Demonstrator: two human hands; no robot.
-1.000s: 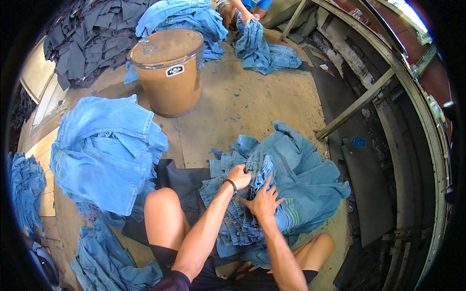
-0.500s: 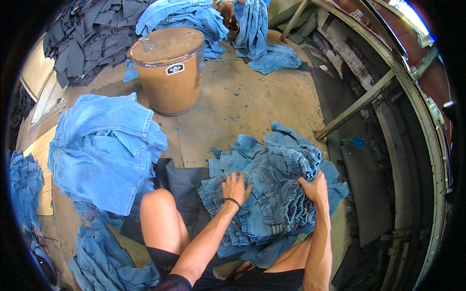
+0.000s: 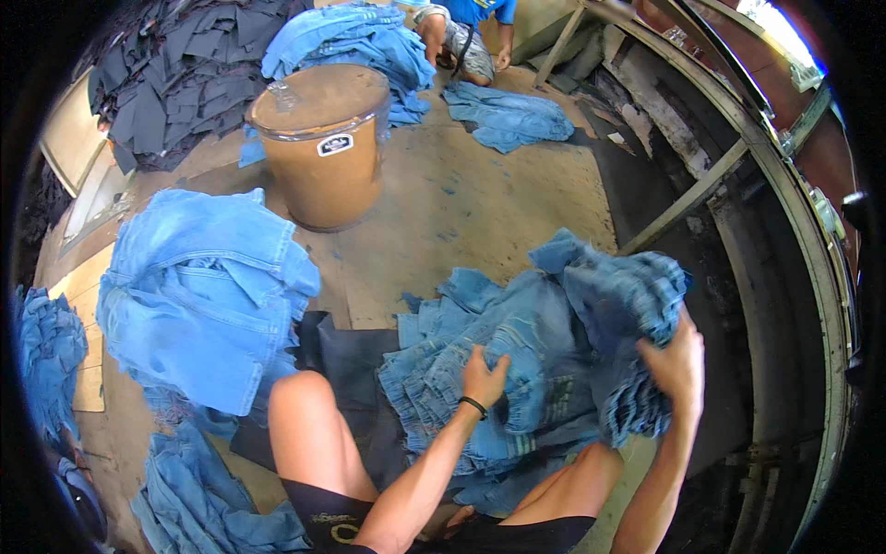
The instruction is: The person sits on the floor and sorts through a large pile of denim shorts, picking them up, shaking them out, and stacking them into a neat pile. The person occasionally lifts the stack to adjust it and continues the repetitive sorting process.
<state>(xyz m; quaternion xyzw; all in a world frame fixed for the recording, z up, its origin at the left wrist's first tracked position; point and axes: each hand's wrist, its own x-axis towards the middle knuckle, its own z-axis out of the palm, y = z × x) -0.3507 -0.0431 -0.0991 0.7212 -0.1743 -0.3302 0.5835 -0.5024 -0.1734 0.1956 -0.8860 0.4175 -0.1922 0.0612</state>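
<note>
Right hand (image 3: pixel 678 365): we clasped the denim bundle's (image 3: pixel 623 288) right side, apparently for support | Left hand (image 3: pixel 484 377): touched the denim pile (image 3: pixel 423 392), pinch unclear

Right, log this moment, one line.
left hand: on denim garment stack | right hand: gripping bunched denim garments | lidded brown drum: ahead

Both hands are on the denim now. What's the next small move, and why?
I'd probably ease the folded denim bunch down flat with the right hand. That hand seems to grip its outer edge, fingers partly hidden, and the bunch looks curled up at the right side of the denim pile, while the left hand is on the pile's middle.
</note>
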